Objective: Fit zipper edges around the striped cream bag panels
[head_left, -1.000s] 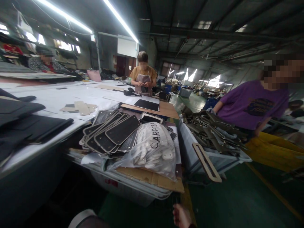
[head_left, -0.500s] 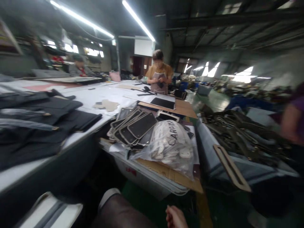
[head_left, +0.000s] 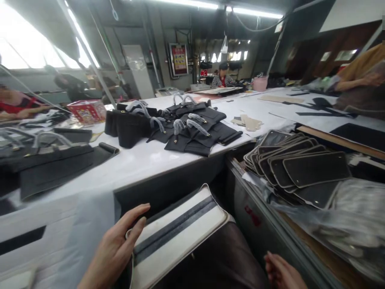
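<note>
A white bag piece (head_left: 177, 237) with a dark lengthwise stripe and piped edges lies tilted over my lap. My left hand (head_left: 117, 245) is at its left end, thumb over the near face and index finger along the far edge; the other fingers are hidden. Low at the right, my right hand (head_left: 282, 271) is loosely curled beside the bin, with nothing visible in it. Black handbags (head_left: 192, 136) with plastic-wrapped handles lie on the table ahead. Stacked dark panels (head_left: 315, 168) with pale edges lie on the grey bin (head_left: 240, 200).
The white worktable (head_left: 156, 158) spans the front. A clear bag of pale pieces (head_left: 357, 216) sits on the bin at right. Beige pieces (head_left: 248, 122) lie on the table. A red patterned box (head_left: 87, 111) stands at left. Other people work around the table, one in a tan top (head_left: 363, 68).
My view has swung left, bringing more of the table and the black handbags into sight. My left hand has come into view at the white bag piece. My right hand remains low at the right.
</note>
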The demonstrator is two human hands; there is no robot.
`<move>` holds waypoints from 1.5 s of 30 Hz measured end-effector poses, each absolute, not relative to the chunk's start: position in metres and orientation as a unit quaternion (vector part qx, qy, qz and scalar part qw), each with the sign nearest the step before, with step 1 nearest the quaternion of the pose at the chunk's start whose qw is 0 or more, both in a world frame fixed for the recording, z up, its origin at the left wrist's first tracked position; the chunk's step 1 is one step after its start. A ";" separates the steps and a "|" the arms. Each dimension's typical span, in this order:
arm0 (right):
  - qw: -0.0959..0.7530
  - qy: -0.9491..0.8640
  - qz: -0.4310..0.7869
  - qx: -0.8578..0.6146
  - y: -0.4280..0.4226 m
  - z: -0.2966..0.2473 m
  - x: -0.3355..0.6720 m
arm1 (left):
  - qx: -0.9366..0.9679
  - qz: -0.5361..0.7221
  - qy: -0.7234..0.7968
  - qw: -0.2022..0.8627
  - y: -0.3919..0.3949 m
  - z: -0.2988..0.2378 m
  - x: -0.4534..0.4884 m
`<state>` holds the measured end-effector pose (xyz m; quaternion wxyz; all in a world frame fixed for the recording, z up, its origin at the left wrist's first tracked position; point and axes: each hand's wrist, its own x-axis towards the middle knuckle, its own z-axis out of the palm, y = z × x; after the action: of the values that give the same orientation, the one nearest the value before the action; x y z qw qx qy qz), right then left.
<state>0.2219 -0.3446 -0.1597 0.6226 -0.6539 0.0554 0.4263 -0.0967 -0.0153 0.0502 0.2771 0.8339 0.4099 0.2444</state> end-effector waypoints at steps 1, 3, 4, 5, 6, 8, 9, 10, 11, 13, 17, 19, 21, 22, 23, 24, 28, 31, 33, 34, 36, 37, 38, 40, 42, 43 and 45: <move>0.613 0.020 0.432 -0.661 -0.326 -0.154 0.226 | 0.846 0.223 0.390 0.287 -0.001 0.050 -0.090; 0.593 -0.044 0.436 -0.675 -0.284 -0.141 0.234 | 0.868 0.170 0.346 0.313 0.022 0.045 -0.069; 0.584 -0.071 0.435 -0.682 -0.263 -0.132 0.238 | 0.876 0.140 0.324 0.328 0.030 0.042 -0.056; 0.578 -0.096 0.429 -0.688 -0.242 -0.123 0.242 | 0.883 0.111 0.302 0.341 0.037 0.038 -0.042; 0.577 -0.122 0.420 -0.690 -0.221 -0.113 0.246 | 0.888 0.083 0.285 0.352 0.042 0.033 -0.028; 0.584 -0.168 0.397 -0.688 -0.184 -0.091 0.254 | 0.894 0.039 0.260 0.362 0.048 0.026 0.000; 0.587 -0.190 0.389 -0.684 -0.167 -0.080 0.257 | 0.896 0.024 0.249 0.365 0.049 0.022 0.013; 0.586 -0.218 0.385 -0.679 -0.152 -0.069 0.259 | 0.898 0.016 0.241 0.369 0.049 0.020 0.024; 0.582 -0.246 0.385 -0.672 -0.139 -0.058 0.261 | 0.898 0.009 0.234 0.373 0.049 0.018 0.034; 0.567 -0.303 0.394 -0.657 -0.116 -0.041 0.263 | 0.893 0.002 0.232 0.385 0.048 0.017 0.048; 0.544 -0.344 0.436 -0.629 -0.081 -0.029 0.263 | 0.883 -0.002 0.238 0.404 0.047 0.017 0.054; 0.529 -0.351 0.457 -0.623 -0.071 -0.031 0.262 | 0.883 0.001 0.234 0.408 0.044 0.017 0.050; 0.515 -0.363 0.470 -0.618 -0.067 -0.034 0.260 | 0.881 -0.006 0.238 0.408 0.041 0.016 0.046; 0.512 -0.368 0.474 -0.615 -0.066 -0.035 0.258 | 0.880 -0.013 0.243 0.408 0.039 0.016 0.045; 0.512 -0.370 0.477 -0.611 -0.067 -0.037 0.257 | 0.879 -0.021 0.248 0.407 0.037 0.015 0.044; 0.515 -0.369 0.480 -0.607 -0.069 -0.038 0.255 | 0.878 -0.029 0.251 0.407 0.035 0.015 0.043; 0.530 -0.358 0.491 -0.591 -0.075 -0.040 0.251 | 0.874 -0.060 0.272 0.398 0.031 0.020 0.035; 0.539 -0.366 0.481 -0.587 -0.075 -0.040 0.251 | 0.873 -0.072 0.289 0.385 0.028 0.024 0.024; 0.551 -0.351 0.497 -0.572 -0.074 -0.044 0.251 | 0.875 -0.061 0.294 0.381 0.024 0.025 0.018; 0.562 -0.330 0.517 -0.555 -0.075 -0.048 0.250 | 0.875 -0.054 0.297 0.379 0.022 0.025 0.017; 0.603 -0.255 0.552 -0.516 -0.083 -0.058 0.245 | 0.873 -0.042 0.306 0.378 0.019 0.023 0.016; 0.629 -0.207 0.554 -0.504 -0.091 -0.065 0.240 | 0.871 -0.038 0.310 0.379 0.018 0.022 0.016; 0.656 -0.156 0.544 -0.499 -0.100 -0.071 0.233 | 0.869 -0.037 0.312 0.382 0.017 0.021 0.016; 0.698 -0.061 0.512 -0.498 -0.122 -0.082 0.215 | 0.868 -0.035 0.313 0.384 0.014 0.019 0.017; 0.717 0.016 0.508 -0.477 -0.143 -0.086 0.195 | 0.876 -0.036 0.306 0.371 0.011 0.017 0.017; 0.723 0.045 0.511 -0.462 -0.151 -0.085 0.186 | 0.882 -0.038 0.302 0.359 0.010 0.016 0.016; 0.732 0.071 0.510 -0.446 -0.158 -0.078 0.175 | 0.896 -0.040 0.292 0.333 0.007 0.015 0.015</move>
<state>0.1754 -0.1584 -0.0779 0.7320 -0.4457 0.0714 0.5103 0.0149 0.0069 0.0154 0.3330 0.8957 0.2920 -0.0397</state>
